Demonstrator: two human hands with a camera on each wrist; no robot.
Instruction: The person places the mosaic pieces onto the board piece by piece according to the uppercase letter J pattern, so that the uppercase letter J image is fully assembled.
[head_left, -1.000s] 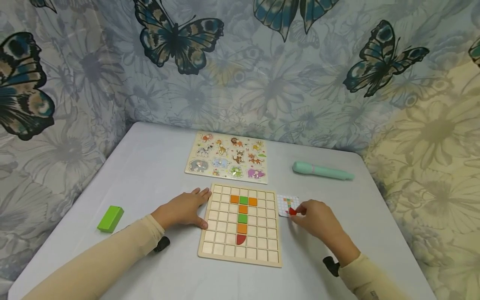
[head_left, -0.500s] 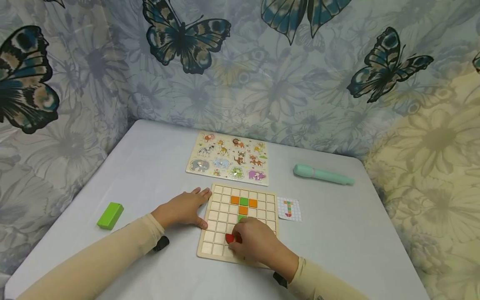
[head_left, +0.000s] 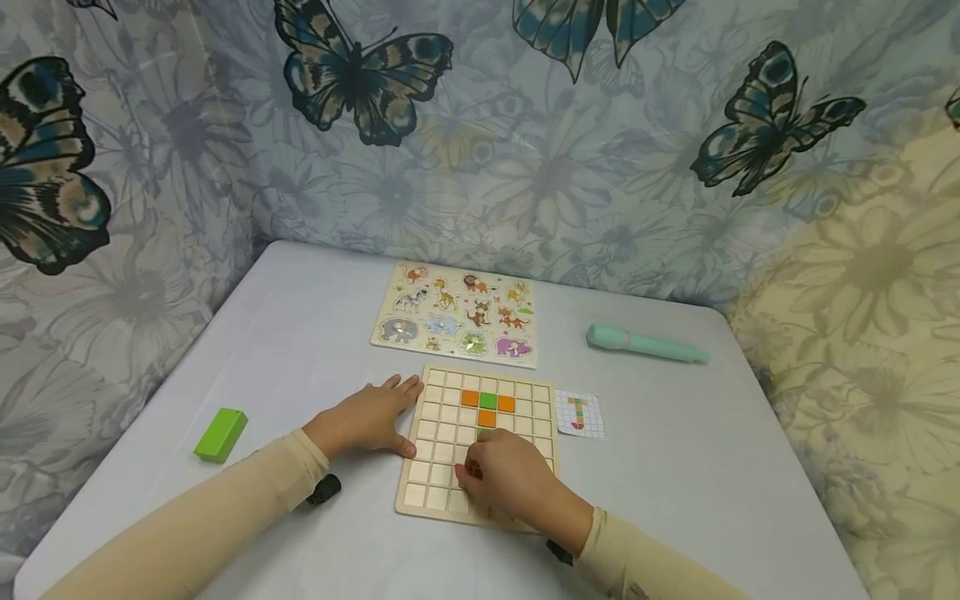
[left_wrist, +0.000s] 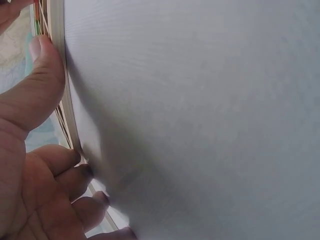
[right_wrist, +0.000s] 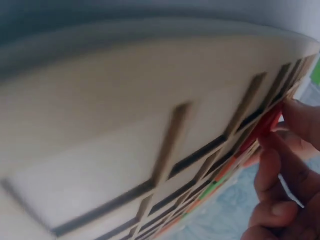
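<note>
A wooden grid board (head_left: 435, 475) lies flat, with orange and green square tiles (head_left: 488, 401) set in its cells in a T shape. My right hand (head_left: 513, 477) is over the board's lower middle, pinching a small red tile (right_wrist: 270, 120) between thumb and fingertips, right at a cell. The hand covers the lower part of the tile column. My left hand (head_left: 367, 417) rests at the board's left edge with fingers spread, the thumb (left_wrist: 45, 75) on the frame. Beside the board's right edge lies a small printed pattern card (head_left: 588, 414).
Behind the board is an animal puzzle (head_left: 455, 314). A mint-green pen-shaped object (head_left: 647, 342) lies at the back right. A green block (head_left: 221, 436) sits at the left on the white table (head_left: 315, 308), which meets a butterfly-patterned backdrop (head_left: 555, 167).
My right hand has moved left from the pattern card to the board with the red tile, then lowered the tile to a cell. The left hand has stayed at the board's edge.
</note>
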